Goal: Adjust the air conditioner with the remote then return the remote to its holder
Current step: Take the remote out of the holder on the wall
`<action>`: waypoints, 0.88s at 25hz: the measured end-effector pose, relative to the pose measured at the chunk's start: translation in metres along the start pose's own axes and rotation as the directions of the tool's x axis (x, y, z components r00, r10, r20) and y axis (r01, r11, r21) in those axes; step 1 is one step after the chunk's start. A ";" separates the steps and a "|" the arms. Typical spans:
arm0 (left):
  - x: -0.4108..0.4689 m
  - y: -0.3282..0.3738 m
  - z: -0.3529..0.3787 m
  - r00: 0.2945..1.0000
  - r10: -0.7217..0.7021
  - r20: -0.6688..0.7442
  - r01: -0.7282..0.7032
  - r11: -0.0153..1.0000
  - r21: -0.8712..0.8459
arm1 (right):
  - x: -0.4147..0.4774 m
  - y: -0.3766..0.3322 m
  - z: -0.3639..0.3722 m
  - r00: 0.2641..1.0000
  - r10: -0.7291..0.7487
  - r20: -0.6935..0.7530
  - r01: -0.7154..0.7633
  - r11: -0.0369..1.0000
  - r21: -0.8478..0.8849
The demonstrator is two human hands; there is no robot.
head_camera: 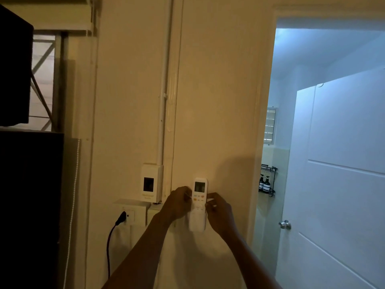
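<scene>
Against the cream wall, a slim white remote [199, 202] stands upright, its lower end in a white holder [196, 225]; left hand [180, 202] and right hand [218, 212] pinch its sides.

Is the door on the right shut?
No, the door stands open, showing a lit room with bottles on a rack beyond the doorway.

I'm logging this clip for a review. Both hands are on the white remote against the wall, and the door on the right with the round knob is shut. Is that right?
Not quite. The head view shows the door with its round knob standing open, a lit room visible past it. The rest holds: the left hand and right hand are both on the white remote against the wall.
</scene>
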State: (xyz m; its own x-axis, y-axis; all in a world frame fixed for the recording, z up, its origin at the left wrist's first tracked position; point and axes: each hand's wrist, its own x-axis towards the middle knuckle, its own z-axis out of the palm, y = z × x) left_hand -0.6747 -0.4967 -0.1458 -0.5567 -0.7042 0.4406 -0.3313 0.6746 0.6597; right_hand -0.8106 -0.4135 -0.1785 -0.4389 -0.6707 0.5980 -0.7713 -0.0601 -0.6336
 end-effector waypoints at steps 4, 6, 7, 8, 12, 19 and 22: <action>0.004 -0.005 0.007 0.996 0.016 -0.090 -0.022 0.997 -0.072 | 0.003 0.002 0.007 0.993 0.000 -0.120 0.004 0.999 0.036; 0.005 -0.005 0.012 0.993 0.012 -0.121 -0.021 0.997 -0.071 | 0.004 0.002 0.009 0.989 -0.009 -0.150 0.010 1.000 0.005; 0.006 -0.005 0.015 0.990 0.004 -0.140 -0.012 0.998 -0.062 | 0.005 0.001 0.009 0.987 -0.016 -0.157 0.013 1.000 -0.018; 0.005 -0.005 0.017 0.987 -0.008 -0.159 -0.001 0.998 -0.061 | 0.006 0.000 0.010 0.987 -0.015 -0.158 0.010 0.999 -0.032; 0.005 -0.005 0.019 0.983 -0.026 -0.181 0.007 0.994 -0.108 | 0.008 -0.004 0.010 0.988 0.025 -0.152 -0.028 0.999 -0.019; 0.022 0.027 -0.012 0.962 0.077 -0.263 -0.141 0.962 -0.233 | 0.028 -0.040 -0.015 0.961 0.014 -0.276 0.019 0.993 0.117; 0.025 0.042 -0.030 0.956 0.043 -0.291 -0.143 0.931 -0.334 | 0.040 -0.059 -0.033 0.963 0.012 -0.269 0.044 0.979 0.201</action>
State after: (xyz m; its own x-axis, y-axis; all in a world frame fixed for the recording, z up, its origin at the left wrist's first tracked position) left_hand -0.6794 -0.4924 -0.0888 -0.3250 -0.7085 0.6264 0.0260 0.6554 0.7548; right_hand -0.7981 -0.4124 -0.1011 -0.5557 -0.4479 0.7004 -0.6815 -0.2371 -0.6924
